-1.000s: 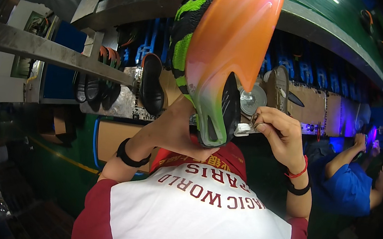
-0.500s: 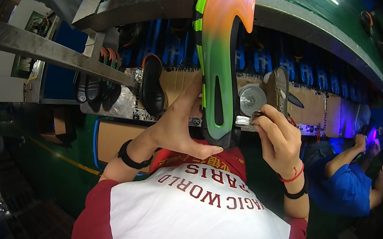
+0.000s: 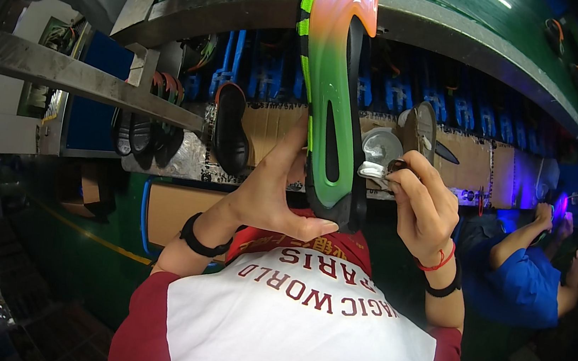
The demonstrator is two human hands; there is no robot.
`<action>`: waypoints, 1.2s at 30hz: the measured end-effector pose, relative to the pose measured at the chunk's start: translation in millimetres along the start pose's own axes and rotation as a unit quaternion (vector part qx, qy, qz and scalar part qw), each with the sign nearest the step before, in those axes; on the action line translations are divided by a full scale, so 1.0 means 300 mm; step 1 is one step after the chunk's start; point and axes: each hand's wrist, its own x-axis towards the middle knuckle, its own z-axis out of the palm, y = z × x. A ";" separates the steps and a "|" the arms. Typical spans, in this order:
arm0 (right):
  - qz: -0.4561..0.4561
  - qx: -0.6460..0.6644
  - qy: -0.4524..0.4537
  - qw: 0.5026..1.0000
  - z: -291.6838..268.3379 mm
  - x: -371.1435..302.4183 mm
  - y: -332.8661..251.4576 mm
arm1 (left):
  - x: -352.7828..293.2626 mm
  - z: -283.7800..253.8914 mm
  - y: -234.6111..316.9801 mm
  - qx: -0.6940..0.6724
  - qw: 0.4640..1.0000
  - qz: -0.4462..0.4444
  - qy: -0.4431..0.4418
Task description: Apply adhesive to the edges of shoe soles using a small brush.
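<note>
Left hand [image 3: 271, 196] clamped on near end of orange-green shoe [image 3: 323, 67]; shoe extends forward from that hand, long axis straight ahead, far end pointing away. Right hand [image 3: 428, 214] pinched on white pad [image 3: 371, 171] at fingertips, beside shoe; contact unclear.

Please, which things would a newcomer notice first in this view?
Probably the glossy orange-and-green shoe sole, standing tall at the centre, its lower end in the left hand. Next, a small white piece in the right hand, beside the sole's lower right edge. Then, at the far right, a violet glow near a co-worker in blue.
</note>
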 end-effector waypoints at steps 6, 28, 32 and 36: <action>0.009 -0.010 0.012 1.000 -0.002 0.008 -0.008 | -0.004 -0.001 0.007 0.000 1.000 -0.015 -0.005; 0.019 -0.020 0.028 0.999 -0.008 0.021 -0.020 | -0.009 0.004 -0.012 -0.056 0.997 -0.038 -0.022; 0.043 0.009 0.045 0.998 -0.024 0.023 -0.022 | -0.015 -0.004 -0.015 -0.065 0.997 -0.044 -0.024; 0.078 0.063 0.000 0.995 -0.048 0.008 -0.023 | -0.017 -0.018 -0.012 -0.029 0.998 -0.055 -0.010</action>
